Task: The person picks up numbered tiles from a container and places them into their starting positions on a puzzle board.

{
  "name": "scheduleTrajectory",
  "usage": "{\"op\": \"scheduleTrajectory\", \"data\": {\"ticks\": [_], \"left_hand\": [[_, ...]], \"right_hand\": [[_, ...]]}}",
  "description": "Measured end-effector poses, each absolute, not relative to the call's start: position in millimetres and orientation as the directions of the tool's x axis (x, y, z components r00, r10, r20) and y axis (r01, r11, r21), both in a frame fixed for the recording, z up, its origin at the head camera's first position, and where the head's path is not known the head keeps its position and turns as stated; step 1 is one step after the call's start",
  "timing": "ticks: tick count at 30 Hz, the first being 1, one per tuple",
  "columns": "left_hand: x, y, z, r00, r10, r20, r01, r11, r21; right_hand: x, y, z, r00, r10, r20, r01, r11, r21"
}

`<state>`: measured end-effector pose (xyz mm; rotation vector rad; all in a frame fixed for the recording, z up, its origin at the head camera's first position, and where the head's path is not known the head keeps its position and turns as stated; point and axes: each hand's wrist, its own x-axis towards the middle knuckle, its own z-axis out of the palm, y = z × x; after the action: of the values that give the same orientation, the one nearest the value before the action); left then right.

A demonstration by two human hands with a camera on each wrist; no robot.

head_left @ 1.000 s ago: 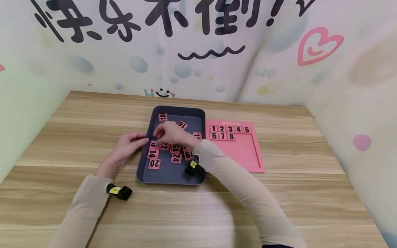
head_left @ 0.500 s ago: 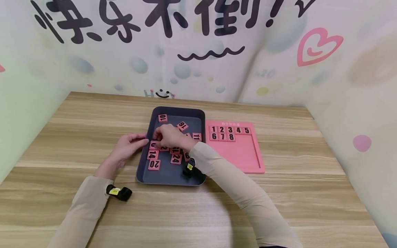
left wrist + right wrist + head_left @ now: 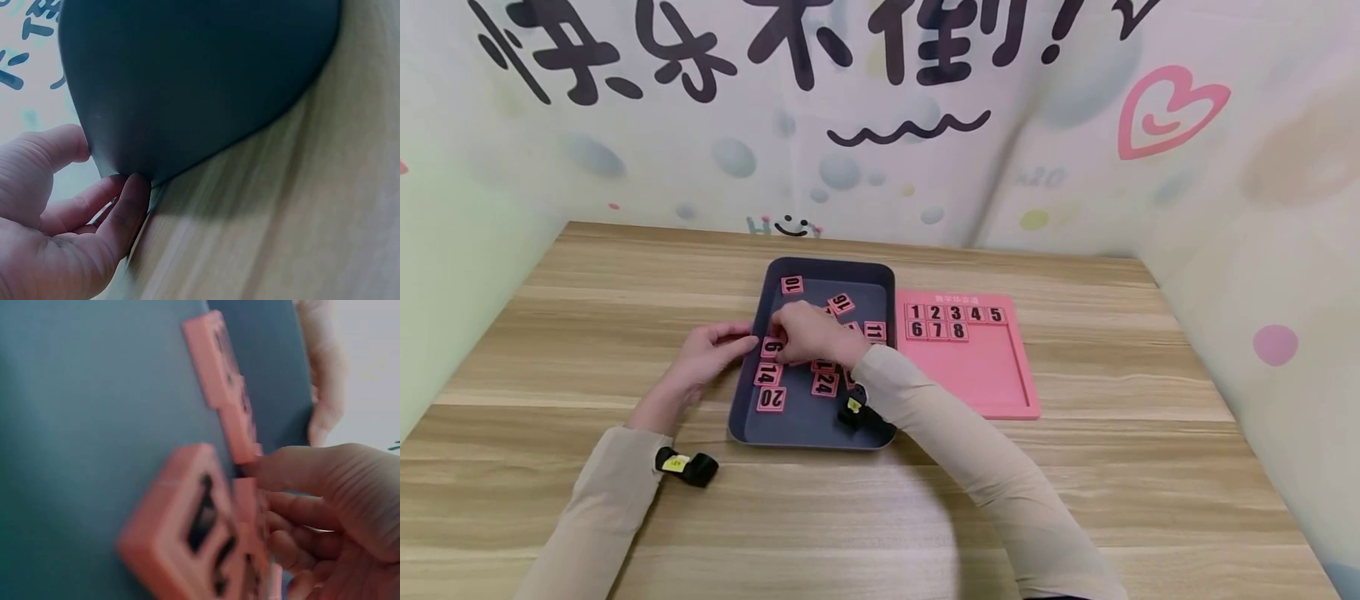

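My right hand reaches into the dark tray, its thumb and fingers pinching a pink number tile marked 6 or 9 near the left wall. Thumb and tile edges meet in the right wrist view, where the other fingers are partly hidden. Beside the tray, my left hand touches the outside of its left wall with thumb and fingertips; the left wrist view shows these fingers against the dark wall. Below the pinched tile lie tiles 14 and 20.
Right of the tray lies a pink puzzle board with tiles 1 to 8 in its top rows. More loose tiles, among them 10, 16, 11 and 24, are scattered in the tray. A printed wall cloth stands behind the table.
My right hand has shifted slightly down and its fingers have drawn closer around the tile marked 6 or 9, which shows more now. My left hand stays at the tray's wall.
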<state>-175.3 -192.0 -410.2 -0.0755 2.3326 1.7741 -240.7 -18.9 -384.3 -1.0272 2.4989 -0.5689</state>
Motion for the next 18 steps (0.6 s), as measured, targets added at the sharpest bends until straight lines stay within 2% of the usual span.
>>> {"op": "scheduleTrajectory", "data": {"ticks": [10,18], "left_hand": [[-175,-191,-410,-0.974,0.066,-0.217,-0.191,0.275,0.942],[-176,-192,-412,-0.977,0.056,-0.207,-0.183,0.288,0.940]], "right_hand": [[-236,-3,-376,-0.719,-0.686,-0.111,-0.527,0.643,-0.556],[-232,45,-349,-0.809,-0.588,-0.027,-0.455,0.653,-0.605]]}}
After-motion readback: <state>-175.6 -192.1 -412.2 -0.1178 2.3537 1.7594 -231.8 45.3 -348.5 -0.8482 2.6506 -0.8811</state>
